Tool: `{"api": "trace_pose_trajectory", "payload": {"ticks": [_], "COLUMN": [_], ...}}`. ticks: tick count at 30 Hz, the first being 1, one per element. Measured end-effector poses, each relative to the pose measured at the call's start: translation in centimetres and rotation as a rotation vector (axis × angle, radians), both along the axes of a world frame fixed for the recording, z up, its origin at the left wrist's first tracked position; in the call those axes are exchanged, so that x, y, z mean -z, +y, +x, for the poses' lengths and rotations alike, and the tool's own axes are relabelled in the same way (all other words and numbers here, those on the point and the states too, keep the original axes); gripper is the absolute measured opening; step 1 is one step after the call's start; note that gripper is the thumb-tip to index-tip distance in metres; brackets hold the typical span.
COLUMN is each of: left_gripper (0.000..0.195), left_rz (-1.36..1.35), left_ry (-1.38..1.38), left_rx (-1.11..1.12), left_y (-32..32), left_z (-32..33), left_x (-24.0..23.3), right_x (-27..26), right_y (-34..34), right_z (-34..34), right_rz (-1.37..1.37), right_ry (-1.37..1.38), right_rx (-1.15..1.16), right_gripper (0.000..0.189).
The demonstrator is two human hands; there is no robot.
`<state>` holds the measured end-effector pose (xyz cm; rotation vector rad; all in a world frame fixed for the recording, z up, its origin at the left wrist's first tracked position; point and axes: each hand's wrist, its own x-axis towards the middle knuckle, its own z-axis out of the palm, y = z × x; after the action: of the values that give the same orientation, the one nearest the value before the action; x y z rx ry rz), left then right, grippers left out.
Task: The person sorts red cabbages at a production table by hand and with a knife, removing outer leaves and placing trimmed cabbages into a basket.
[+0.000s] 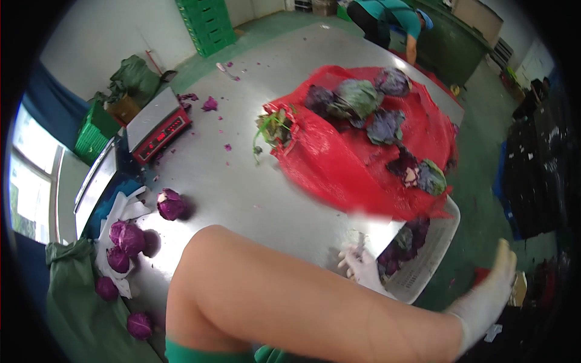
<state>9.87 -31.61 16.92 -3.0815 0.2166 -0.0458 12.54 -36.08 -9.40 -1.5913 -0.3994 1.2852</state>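
Note:
My left arm crosses low over the near side of the steel table [254,190]. Its hand, my left hand [488,288], in a pale glove, is past the crate at the right, fingers stretched out and holding nothing. Beneath that forearm, my gloved right hand [363,267] is curled around what looks like the handle of a wide-bladed knife [381,233]. The blade is blurred and pale, close to a red mesh sack [327,159]. On the sack lie several leafy red cabbages [358,97]. A white plastic crate [435,263] beside my right hand holds dark purple leaves.
Trimmed red cabbages [129,238] sit along the left side near a green sack [81,299]. A red digital scale [159,127] stands behind them, with purple scraps around it. A co-worker [390,20] bends at the far edge, near a large green bin [449,45].

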Motion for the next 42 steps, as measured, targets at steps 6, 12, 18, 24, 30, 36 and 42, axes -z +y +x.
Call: {"api": "trace_pose_trajectory", "payload": {"ticks": [6, 12, 18, 24, 30, 36, 42], "left_gripper": [0.040, 0.051, 0.025, 0.027, 0.031, 0.021, 0.039], "left_rz": [0.069, -0.084, -0.276, 0.399, 0.107, -0.267, -0.719], "left_ry": [0.028, 0.145, 0.156, 0.255, 0.290, 0.187, 0.775], "left_rx": [0.077, 0.097, -0.207, -0.900, -1.104, -1.106, -1.157], "left_y": [-0.7, 1.0, 16.3, 36.0, 35.2, 27.6, 19.8], "left_z": [3.0, 3.9, 8.2, -3.9, -9.7, -18.9, -20.2], "left_x": [0.1, 1.0, 15.5, 23.6, 23.9, 27.6, 25.4], "right_x": [0.0, 1.1, 4.3, 2.7, 3.9, 3.9, 4.9], "right_y": [2.8, 6.7, 3.7, 4.4, 5.6, 1.6, -4.9], "right_z": [9.4, 7.7, 0.8, 1.0, 1.5, 3.9, 7.4], "right_rz": [0.379, 0.159, 0.100, 0.057, 0.170, 0.047, -0.090], "right_ry": [-0.988, 0.007, 0.396, 0.426, 0.035, -0.197, -0.239], "right_rx": [0.249, 0.213, 0.096, 0.031, -0.115, -0.250, -0.206], "right_gripper": [0.065, 0.082, 0.068, 0.059, 0.051, 0.034, 0.019]}}
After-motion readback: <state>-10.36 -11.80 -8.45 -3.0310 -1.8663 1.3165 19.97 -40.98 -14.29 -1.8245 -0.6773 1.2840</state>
